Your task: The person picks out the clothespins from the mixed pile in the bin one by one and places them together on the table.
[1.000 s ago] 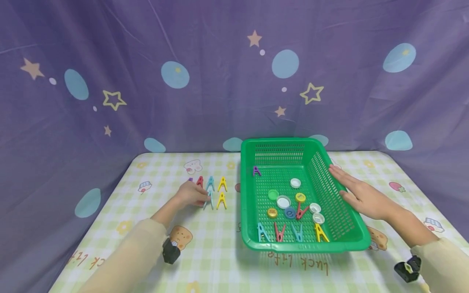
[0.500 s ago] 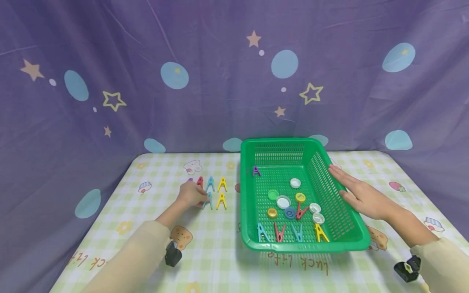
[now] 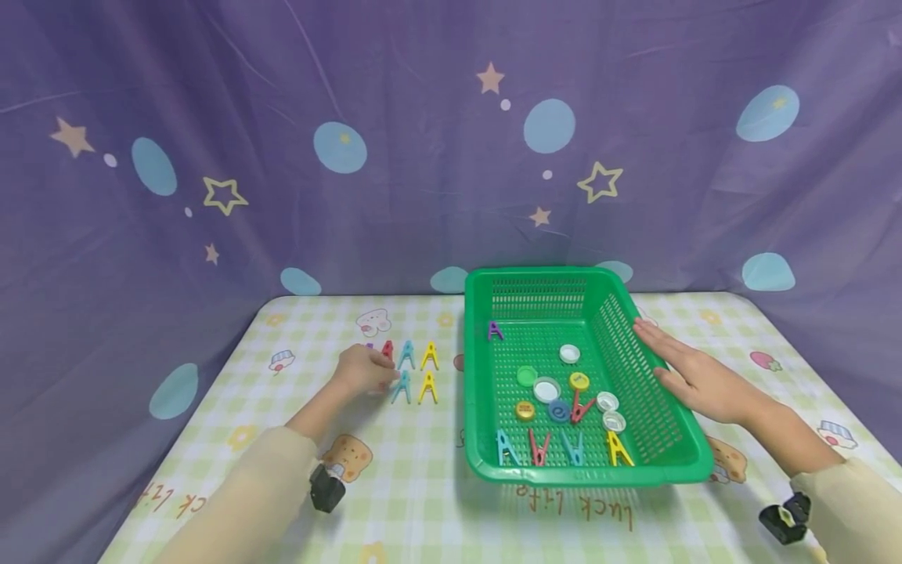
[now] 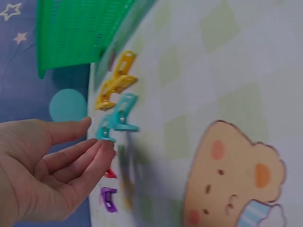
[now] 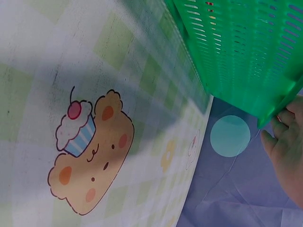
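A person's left hand (image 3: 362, 370) rested beside a light-blue clothespin (image 3: 404, 381) in the front of two rows on the left of the counter (image 3: 423, 517); its relaxed fingers (image 4: 97, 165) were parted, with nothing visible between them. The right hand (image 3: 705, 384) lay with straight fingers against the rim of a green basket (image 3: 592, 475), gripping nothing. The step seemed to be lining up clothespins by color, the blue one apparently just set. The next move probably called for reaching into the basket for another, choosing among the remaining clothespins (image 3: 615, 448) and leaving the bottle caps (image 3: 546, 389). A checked cloth with cartoon bears and cupcakes covered the counter, and a purple curtain (image 3: 423, 219) with stars and blue ovals hung behind.
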The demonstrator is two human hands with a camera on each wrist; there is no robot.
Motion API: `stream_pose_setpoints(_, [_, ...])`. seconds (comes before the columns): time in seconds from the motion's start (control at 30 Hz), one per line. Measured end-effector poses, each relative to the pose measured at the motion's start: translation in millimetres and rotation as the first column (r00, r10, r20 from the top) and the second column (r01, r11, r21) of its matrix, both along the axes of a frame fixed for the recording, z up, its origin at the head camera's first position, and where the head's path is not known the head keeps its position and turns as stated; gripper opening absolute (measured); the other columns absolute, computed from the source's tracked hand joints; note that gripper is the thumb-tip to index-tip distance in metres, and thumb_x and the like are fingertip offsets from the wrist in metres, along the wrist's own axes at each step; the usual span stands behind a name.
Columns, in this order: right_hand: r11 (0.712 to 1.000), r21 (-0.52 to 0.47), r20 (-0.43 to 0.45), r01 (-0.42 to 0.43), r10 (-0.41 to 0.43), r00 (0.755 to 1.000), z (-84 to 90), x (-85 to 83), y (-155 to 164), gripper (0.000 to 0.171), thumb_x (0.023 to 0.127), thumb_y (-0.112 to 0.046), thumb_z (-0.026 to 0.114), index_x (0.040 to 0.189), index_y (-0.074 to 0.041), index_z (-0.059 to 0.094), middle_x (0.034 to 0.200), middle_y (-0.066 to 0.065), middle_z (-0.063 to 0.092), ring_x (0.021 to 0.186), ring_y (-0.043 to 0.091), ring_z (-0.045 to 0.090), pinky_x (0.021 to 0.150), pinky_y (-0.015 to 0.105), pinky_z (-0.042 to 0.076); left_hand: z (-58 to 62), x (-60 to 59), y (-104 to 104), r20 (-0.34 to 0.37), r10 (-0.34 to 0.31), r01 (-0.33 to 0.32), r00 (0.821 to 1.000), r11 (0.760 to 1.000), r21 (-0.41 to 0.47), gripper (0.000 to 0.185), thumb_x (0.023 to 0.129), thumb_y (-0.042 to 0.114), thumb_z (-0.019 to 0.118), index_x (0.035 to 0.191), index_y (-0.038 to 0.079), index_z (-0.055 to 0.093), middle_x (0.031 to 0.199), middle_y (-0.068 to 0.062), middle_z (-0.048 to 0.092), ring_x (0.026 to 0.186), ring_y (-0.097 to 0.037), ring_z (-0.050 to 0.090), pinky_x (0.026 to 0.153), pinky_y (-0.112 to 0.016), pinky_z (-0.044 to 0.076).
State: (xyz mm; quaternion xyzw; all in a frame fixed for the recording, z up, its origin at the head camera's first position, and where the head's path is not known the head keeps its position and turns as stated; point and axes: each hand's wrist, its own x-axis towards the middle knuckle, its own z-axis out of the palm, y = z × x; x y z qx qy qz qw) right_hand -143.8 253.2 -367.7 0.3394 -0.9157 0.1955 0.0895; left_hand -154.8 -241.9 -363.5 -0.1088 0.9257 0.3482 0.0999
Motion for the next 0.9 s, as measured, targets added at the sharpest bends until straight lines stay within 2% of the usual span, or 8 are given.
stream_pose_setpoints(0.23, [1.0, -0.007, 0.002, 0.016, -0.016, 1.0, -2.2, -0.7, 0, 0.061, 0.097, -0.016, 0.049, 0.152, -0.006, 0.025, 0.158, 0.019, 0.027, 0.142, -0.015, 0.004, 0.104, -0.008, 0.005, 18.2, -3.0, 5, -0.065, -0.073, 0.079, 0.995, 0.992, 0.102, 0.034, 0.087, 0.017, 0.069, 0.115, -0.001, 0.067, 0.116, -0.02, 0.068, 0.093, -0.027, 0.07, 0.082, -0.031, 0.059])
stream_pose_setpoints(0.27, [1.0, -0.008, 0.0, 0.015, -0.015, 1.0, -2.6, -0.9, 0, 0.06, 0.097, -0.016, 0.049, 0.152, -0.006, 0.026, 0.157, 0.02, 0.027, 0.141, -0.016, 0.003, 0.104, -0.008, 0.005, 21.4, -3.9, 7, -0.068, -0.085, 0.092, 0.994, 0.989, 0.117, 0.034, 0.088, 0.018, 0.068, 0.116, -0.001, 0.066, 0.118, -0.019, 0.068, 0.09, -0.026, 0.07, 0.084, -0.033, 0.059])
stream_pose_setpoints(0.33, [1.0, -0.008, -0.003, 0.013, -0.013, 1.0, -3.1, -1.4, 0, 0.06, 0.097, -0.016, 0.049, 0.151, -0.005, 0.026, 0.157, 0.02, 0.028, 0.141, -0.016, 0.003, 0.104, -0.008, 0.005, 27.9, -6.5, 12, -0.087, -0.138, 0.147, 0.987, 0.983, 0.108, 0.035, 0.09, 0.02, 0.066, 0.119, 0.001, 0.065, 0.119, -0.017, 0.068, 0.098, -0.029, 0.068, 0.089, -0.038, 0.057])
stream_pose_setpoints(0.47, [1.0, -0.01, -0.004, 0.009, -0.009, 1.0, -2.9, -2.1, 0, 0.06, 0.097, -0.016, 0.049, 0.151, -0.005, 0.026, 0.157, 0.02, 0.028, 0.142, -0.015, 0.003, 0.105, -0.008, 0.005, 42.7, -13.4, 25, -0.132, -0.266, 0.273, 0.955, 0.962, 0.033, 0.036, 0.091, 0.027, 0.065, 0.122, 0.007, 0.064, 0.12, -0.013, 0.068, 0.106, -0.028, 0.065, 0.1, -0.047, 0.049])
stream_pose_setpoints(0.5, [1.0, -0.009, -0.003, 0.008, -0.008, 1.0, -2.5, -2.2, 0, 0.06, 0.097, -0.017, 0.049, 0.152, -0.005, 0.026, 0.157, 0.02, 0.027, 0.142, -0.015, 0.004, 0.105, -0.008, 0.005, 46.3, -15.4, 28, -0.142, -0.303, 0.308, 0.943, 0.951, 0.015, 0.037, 0.092, 0.028, 0.065, 0.123, 0.008, 0.064, 0.121, -0.012, 0.068, 0.114, -0.029, 0.062, 0.103, -0.048, 0.048])
stream_pose_setpoints(0.57, [1.0, -0.006, -0.005, 0.003, -0.003, 1.0, -1.4, -2.0, 0, 0.06, 0.097, -0.016, 0.049, 0.152, -0.006, 0.025, 0.158, 0.019, 0.027, 0.142, -0.014, 0.004, 0.105, -0.008, 0.005, 53.3, -19.2, 37, -0.151, -0.345, 0.349, 0.927, 0.937, 0.005, 0.037, 0.092, 0.029, 0.064, 0.123, 0.009, 0.063, 0.122, -0.011, 0.067, 0.115, -0.029, 0.061, 0.103, -0.049, 0.047])
stream_pose_setpoints(0.77, [1.0, 0.003, -0.001, -0.001, 0.001, 1.0, -0.2, -2.0, 0, 0.061, 0.098, -0.017, 0.048, 0.153, -0.007, 0.023, 0.159, 0.017, 0.024, 0.144, -0.011, 0.006, 0.104, -0.008, 0.004, 72.5, -31.7, 68, -0.167, -0.416, 0.422, 0.894, 0.906, 0.001, 0.04, 0.091, 0.027, 0.066, 0.126, 0.009, 0.062, 0.125, -0.01, 0.066, 0.117, -0.026, 0.061, 0.097, -0.039, 0.053])
stream_pose_setpoints(0.9, [1.0, -0.001, 0.01, 0.015, -0.015, 1.0, -1.7, -1.7, 1, 0.061, 0.098, -0.017, 0.049, 0.152, -0.007, 0.025, 0.159, 0.018, 0.025, 0.143, -0.013, 0.004, 0.104, -0.008, 0.005, 85.1, -38.5, 93, -0.17, -0.5, 0.501, 0.849, 0.864, -0.042, 0.042, 0.09, 0.025, 0.067, 0.128, 0.008, 0.061, 0.128, -0.009, 0.065, 0.118, -0.025, 0.061, 0.097, -0.036, 0.053])
